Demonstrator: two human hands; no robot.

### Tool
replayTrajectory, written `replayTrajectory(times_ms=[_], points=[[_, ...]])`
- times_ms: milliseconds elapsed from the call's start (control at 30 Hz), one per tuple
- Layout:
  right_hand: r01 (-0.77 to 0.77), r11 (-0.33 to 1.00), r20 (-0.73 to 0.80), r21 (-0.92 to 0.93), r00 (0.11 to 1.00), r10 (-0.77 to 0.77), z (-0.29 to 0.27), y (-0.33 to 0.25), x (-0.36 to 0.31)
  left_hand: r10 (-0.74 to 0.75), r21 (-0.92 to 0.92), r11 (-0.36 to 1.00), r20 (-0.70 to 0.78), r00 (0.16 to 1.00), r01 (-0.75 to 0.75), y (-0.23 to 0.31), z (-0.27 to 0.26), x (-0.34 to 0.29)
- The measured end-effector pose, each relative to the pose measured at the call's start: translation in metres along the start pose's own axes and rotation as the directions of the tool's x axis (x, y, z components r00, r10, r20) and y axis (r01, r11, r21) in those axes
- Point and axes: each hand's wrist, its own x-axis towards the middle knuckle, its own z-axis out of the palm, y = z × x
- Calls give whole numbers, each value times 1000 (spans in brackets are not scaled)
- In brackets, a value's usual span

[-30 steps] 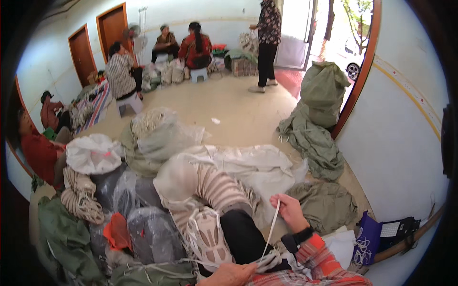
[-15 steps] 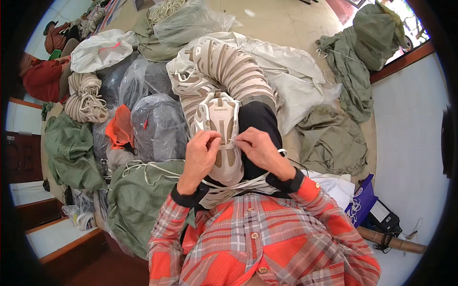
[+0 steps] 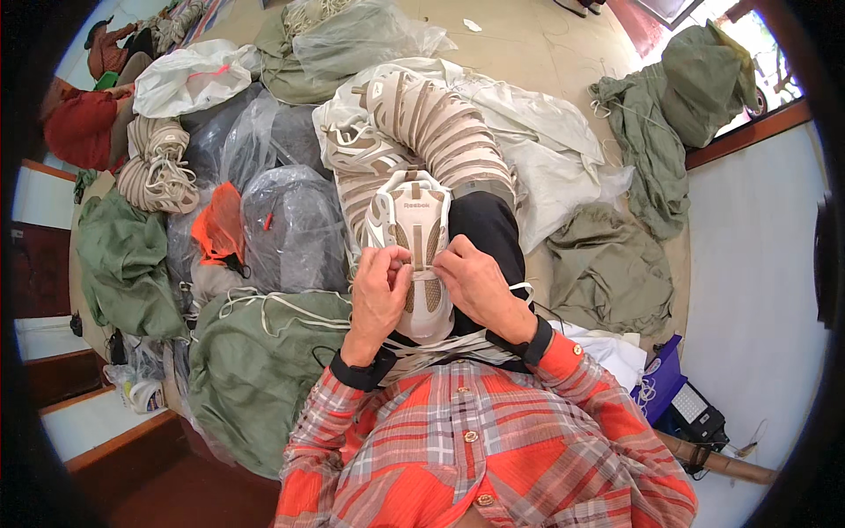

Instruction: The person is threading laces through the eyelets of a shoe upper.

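Tiled floor (image 3: 519, 48) of a workroom, beige. A beige-and-white sneaker upper (image 3: 426, 312), the landmark, lies between the two hands, its rounded end toward the wearer. The left hand (image 3: 378, 295), at its left edge, and the right hand (image 3: 478, 282), at its right edge, pinch the white lace (image 3: 425, 275) crossing it. Beyond the upper: a curved row of nested sneaker uppers (image 3: 453, 136). Left of it: a plastic-wrapped bundle (image 3: 295, 229), then an orange mesh bag (image 3: 220, 229). Right of it: an olive sack (image 3: 612, 264).
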Motion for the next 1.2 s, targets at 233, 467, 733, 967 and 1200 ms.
replayTrajectory(times_ms=[233, 467, 733, 967, 1200], points=[[215, 921, 197, -325, 968, -156, -7, -11, 20, 42, -18, 999, -33, 999, -43, -6, 1, 6], [245, 919, 250, -309, 953, -170, -2, -5, 16, 69, 74, 995, -37, 997, -66, -11, 0, -5], [-211, 953, 65, 217, 977, 202, 21, 3, 4, -1, -59, 998, -65, 998, -3, -5, 3, -15], [62, 991, 108, -116, 993, -50, 11, 0, 0, 18, -25, 999, -96, 995, -20, 7, 0, -6], [39, 999, 159, -36, 987, -32, 19, -5, 2, 167, 91, 983, -64, 984, -161, 6, -6, -17]])
